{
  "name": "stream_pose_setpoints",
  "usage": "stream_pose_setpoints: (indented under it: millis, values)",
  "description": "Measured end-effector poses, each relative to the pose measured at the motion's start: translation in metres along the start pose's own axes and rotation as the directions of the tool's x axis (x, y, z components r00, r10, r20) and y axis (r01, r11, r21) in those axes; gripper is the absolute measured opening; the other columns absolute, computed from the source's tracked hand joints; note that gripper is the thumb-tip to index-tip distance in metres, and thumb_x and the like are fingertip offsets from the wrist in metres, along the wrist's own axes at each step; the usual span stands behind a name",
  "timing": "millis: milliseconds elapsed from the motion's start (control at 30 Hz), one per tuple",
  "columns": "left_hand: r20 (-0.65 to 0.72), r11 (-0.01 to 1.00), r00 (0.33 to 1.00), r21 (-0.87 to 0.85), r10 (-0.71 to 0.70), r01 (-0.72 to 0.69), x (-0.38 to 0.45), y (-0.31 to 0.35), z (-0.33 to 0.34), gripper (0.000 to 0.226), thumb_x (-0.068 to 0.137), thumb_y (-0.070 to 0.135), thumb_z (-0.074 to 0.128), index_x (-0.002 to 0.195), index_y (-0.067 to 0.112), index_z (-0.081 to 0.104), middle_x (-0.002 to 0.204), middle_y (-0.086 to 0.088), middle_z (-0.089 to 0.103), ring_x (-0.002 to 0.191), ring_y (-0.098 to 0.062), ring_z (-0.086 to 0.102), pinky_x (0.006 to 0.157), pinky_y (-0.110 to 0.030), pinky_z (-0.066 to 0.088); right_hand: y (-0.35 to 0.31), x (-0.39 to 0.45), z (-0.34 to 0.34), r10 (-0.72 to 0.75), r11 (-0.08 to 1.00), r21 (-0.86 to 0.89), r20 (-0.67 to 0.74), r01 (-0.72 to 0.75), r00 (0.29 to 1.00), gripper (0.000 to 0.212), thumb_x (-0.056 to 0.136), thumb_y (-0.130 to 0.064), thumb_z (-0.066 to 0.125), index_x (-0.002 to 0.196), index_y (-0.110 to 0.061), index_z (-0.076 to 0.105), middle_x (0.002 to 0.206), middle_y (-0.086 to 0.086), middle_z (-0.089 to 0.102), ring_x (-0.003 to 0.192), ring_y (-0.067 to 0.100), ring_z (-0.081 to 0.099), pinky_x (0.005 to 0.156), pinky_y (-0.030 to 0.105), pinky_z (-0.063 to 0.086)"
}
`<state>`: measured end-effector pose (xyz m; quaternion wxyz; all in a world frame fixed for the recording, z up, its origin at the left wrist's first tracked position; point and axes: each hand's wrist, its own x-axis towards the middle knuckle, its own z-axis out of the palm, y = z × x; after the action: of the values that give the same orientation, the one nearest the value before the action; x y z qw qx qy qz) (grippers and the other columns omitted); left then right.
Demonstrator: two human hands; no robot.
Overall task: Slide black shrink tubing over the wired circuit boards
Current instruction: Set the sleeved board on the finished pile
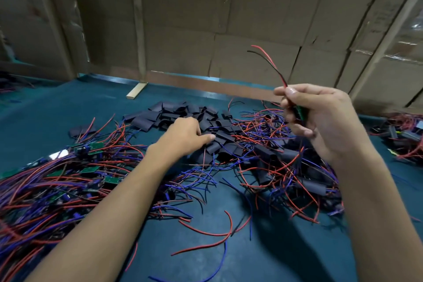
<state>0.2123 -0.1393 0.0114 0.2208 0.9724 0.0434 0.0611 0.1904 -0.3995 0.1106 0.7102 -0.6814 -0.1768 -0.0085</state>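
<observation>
My right hand (320, 117) is raised above the table, shut on a small green circuit board (300, 111) whose red and black wires (272, 64) stick up past my thumb. My left hand (186, 131) reaches forward, palm down, onto a heap of flat black shrink tubing pieces (183, 112); its fingertips touch the pieces, and whether they pinch one is hidden. A tangle of bare wired boards (91, 170) with red and blue wires lies at the left. Boards wearing black tubing (313, 186) lie at the right.
The green table top (68, 107) carries loose red, blue and black wire ends (206, 233) in front. Another wire pile (405, 137) sits at the far right edge. Cardboard walls (206, 18) and a wooden strip (136, 90) close off the back.
</observation>
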Motion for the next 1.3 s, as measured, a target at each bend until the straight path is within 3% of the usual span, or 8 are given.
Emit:
stream_pose_setpoints:
  millis: [100, 167, 267, 533, 700, 767, 867, 1300]
  values:
    - [-0.020, 0.997, 0.998, -0.039, -0.064, 0.063, 0.001, 0.008, 0.003, 0.060, 0.088, 0.056, 0.068, 0.057, 0.007, 0.056, 0.050, -0.006, 0.051, 0.054, -0.025, 0.056, 0.053, -0.030, 0.041, 0.000, 0.000, 0.001, 0.000, 0.999, -0.034, -0.002, 0.000, 1.000, 0.020, 0.098, -0.008, 0.058, 0.090, -0.005, 0.076, 0.070, 0.002, 0.063, 0.053, 0.014, 0.045, 0.036, 0.017, 0.022]
    - [0.005, 0.997, 0.997, -0.024, -0.074, 0.074, 0.000, 0.009, 0.004, 0.048, 0.089, 0.047, 0.072, 0.072, 0.002, 0.068, 0.062, -0.009, 0.063, 0.068, -0.027, 0.064, 0.062, -0.033, 0.050, 0.000, 0.000, 0.003, 0.008, 0.998, -0.057, -0.002, -0.008, 1.000, 0.021, 0.098, -0.009, 0.059, 0.088, -0.007, 0.077, 0.071, 0.003, 0.064, 0.052, 0.013, 0.046, 0.036, 0.017, 0.022]
    - [-0.026, 0.999, 0.998, -0.002, -0.053, 0.053, 0.000, 0.007, 0.005, 0.032, 0.088, 0.035, 0.072, 0.093, 0.006, 0.062, 0.082, -0.009, 0.064, 0.083, -0.029, 0.063, 0.068, -0.036, 0.052, 0.001, -0.001, 0.006, 0.017, 0.990, -0.140, -0.005, -0.018, 1.000, 0.021, 0.098, -0.010, 0.061, 0.086, -0.009, 0.078, 0.069, 0.003, 0.064, 0.050, 0.012, 0.046, 0.035, 0.017, 0.022]
    - [0.042, 0.976, 0.999, 0.219, -0.003, -0.006, -0.001, 0.007, -0.003, 0.038, 0.088, 0.036, 0.069, 0.110, 0.006, 0.060, 0.098, -0.010, 0.060, 0.087, -0.031, 0.058, 0.073, -0.037, 0.050, -0.005, -0.005, 0.007, 0.012, 0.972, -0.234, 0.053, 0.001, 0.999, 0.021, 0.096, -0.012, 0.064, 0.082, -0.011, 0.080, 0.064, 0.006, 0.057, 0.048, 0.013, 0.041, 0.037, 0.015, 0.022]
    - [-0.002, 0.977, 0.987, -0.143, 0.163, -0.161, -0.004, 0.001, -0.034, 0.059, 0.083, 0.037, 0.081, 0.136, 0.025, 0.056, 0.120, -0.002, 0.069, 0.109, -0.017, 0.066, 0.095, -0.025, 0.047, -0.010, -0.005, 0.000, 0.039, 0.980, -0.200, 0.074, -0.023, 0.996, 0.021, 0.094, -0.016, 0.066, 0.079, -0.007, 0.078, 0.057, -0.001, 0.042, 0.045, 0.011, 0.030, 0.040, 0.013, 0.019]
    - [-0.076, 0.914, 0.965, -0.310, 0.252, -0.263, -0.011, 0.001, -0.053, 0.055, 0.082, 0.025, 0.083, 0.132, 0.028, 0.061, 0.118, -0.001, 0.072, 0.108, -0.010, 0.068, 0.104, -0.026, 0.048, -0.013, -0.006, -0.007, 0.067, 0.987, -0.152, 0.092, -0.052, 0.993, 0.021, 0.092, -0.020, 0.068, 0.079, -0.007, 0.078, 0.055, -0.005, 0.036, 0.044, 0.009, 0.027, 0.042, 0.013, 0.016]
    - [-0.154, 0.781, 0.926, -0.501, 0.344, -0.373, -0.023, 0.004, -0.075, 0.041, 0.081, 0.004, 0.081, 0.118, 0.018, 0.070, 0.107, 0.006, 0.077, 0.104, -0.006, 0.071, 0.097, -0.019, 0.052, -0.016, -0.007, -0.017, 0.072, 0.988, -0.145, 0.134, -0.052, 0.988, 0.020, 0.085, -0.025, 0.073, 0.079, -0.007, 0.078, 0.054, -0.007, 0.032, 0.045, 0.009, 0.023, 0.042, 0.013, 0.014]
    - [-0.136, 0.696, 0.878, -0.558, 0.459, -0.451, -0.035, 0.022, -0.088, 0.038, 0.077, -0.002, 0.082, 0.113, 0.007, 0.072, 0.105, -0.004, 0.077, 0.099, -0.018, 0.074, 0.098, -0.032, 0.055, -0.011, -0.008, -0.018, 0.046, 0.975, -0.223, 0.181, -0.004, 0.982, 0.018, 0.085, -0.022, 0.071, 0.079, -0.006, 0.079, 0.053, -0.005, 0.032, 0.050, 0.014, 0.020, 0.042, 0.012, 0.017]
